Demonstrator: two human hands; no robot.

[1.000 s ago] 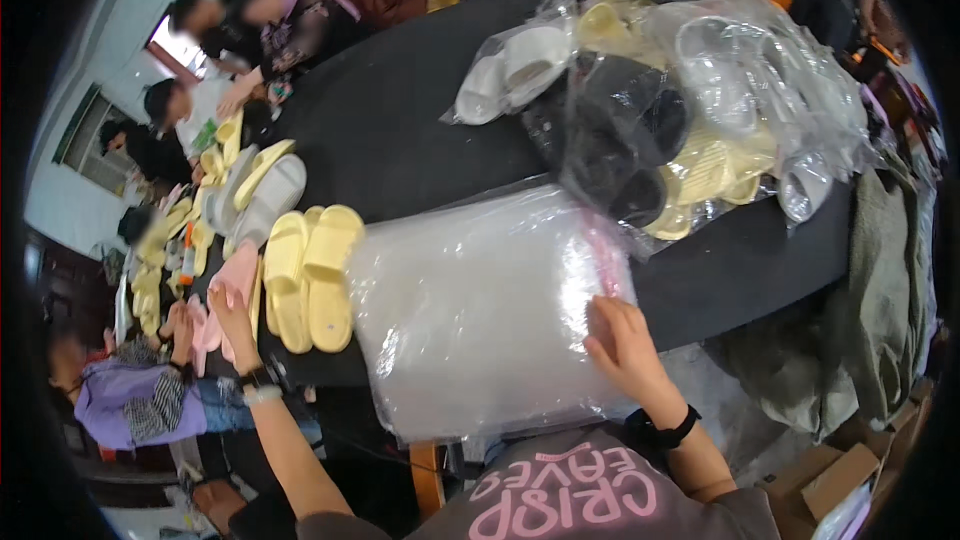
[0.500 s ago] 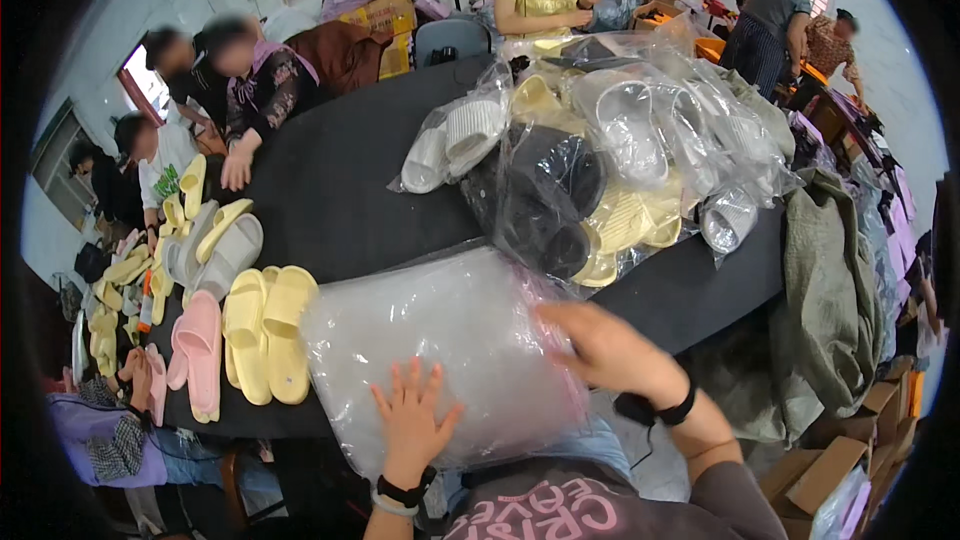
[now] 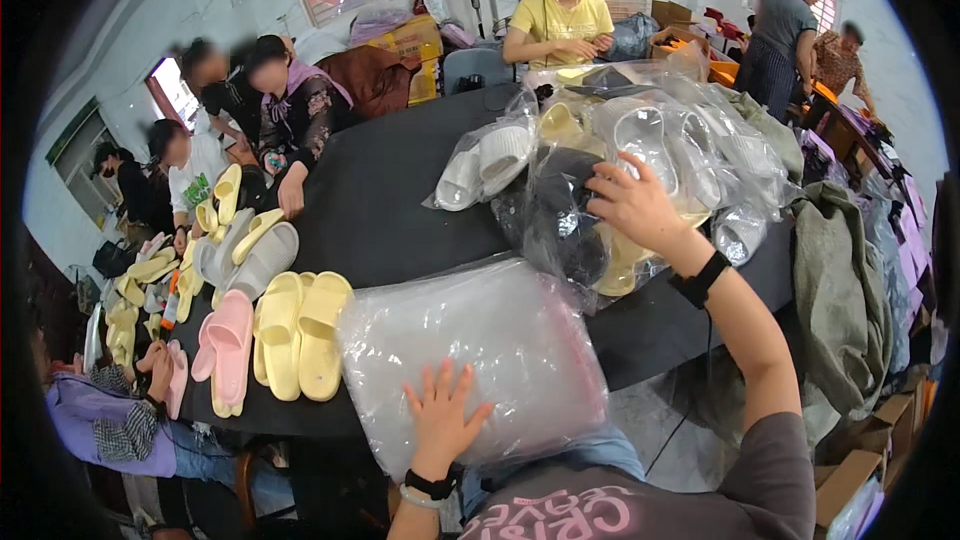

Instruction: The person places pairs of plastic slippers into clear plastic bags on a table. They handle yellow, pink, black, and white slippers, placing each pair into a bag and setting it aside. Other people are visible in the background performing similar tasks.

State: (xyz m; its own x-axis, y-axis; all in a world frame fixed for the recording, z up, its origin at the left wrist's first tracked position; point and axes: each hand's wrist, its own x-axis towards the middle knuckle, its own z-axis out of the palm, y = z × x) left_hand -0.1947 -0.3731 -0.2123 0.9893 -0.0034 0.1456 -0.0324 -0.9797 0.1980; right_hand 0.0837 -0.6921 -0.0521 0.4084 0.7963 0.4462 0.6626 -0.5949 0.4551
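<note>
Right hand (image 3: 645, 208) has left the bag stack (image 3: 450, 325) for the bagged slippers (image 3: 640, 130), fingers loosely spread, contact unclear. Left hand (image 3: 445, 425), fingers fanned, alone on the stack at the worktop (image 3: 390, 170) near edge, apparently steadying it.

Bright light; glare on plastic bags (image 3: 480, 330); edges bent, corners black.
</note>
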